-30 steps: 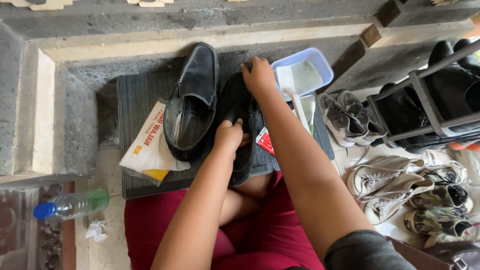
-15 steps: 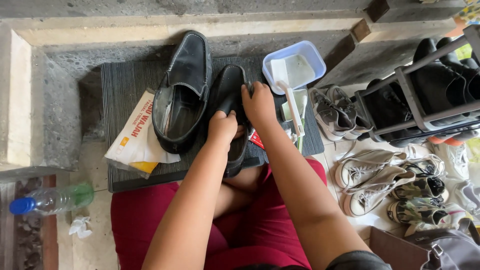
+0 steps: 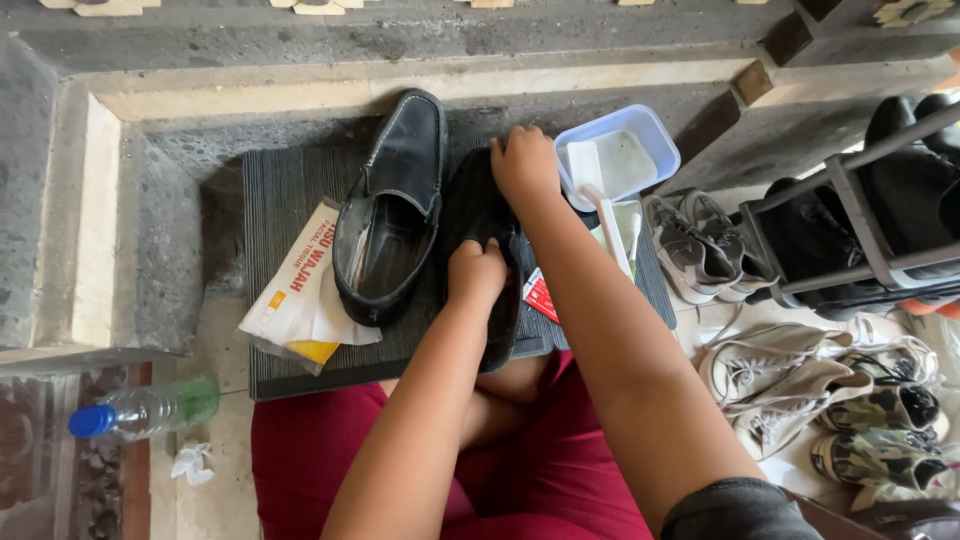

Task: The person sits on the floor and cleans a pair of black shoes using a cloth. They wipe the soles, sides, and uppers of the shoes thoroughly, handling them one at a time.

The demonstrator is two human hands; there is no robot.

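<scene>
Shoe under my hands: black loafer (image 3: 480, 215), on the dark mat (image 3: 290, 190), between both hands.
Second loafer (image 3: 392, 210): just left of my left hand.
Right hand (image 3: 525, 165): gripping the shoe's far end.
Left hand (image 3: 477, 272): pressing its near part, fingers curled.

Black loafers: two (image 3: 392, 215) (image 3: 488, 240). Plastic bottle: one (image 3: 140, 410). Blue tub: one (image 3: 662, 135). Tissue packet: one (image 3: 300, 295). Grey sneakers right of the fingers: two (image 3: 700, 245).
</scene>
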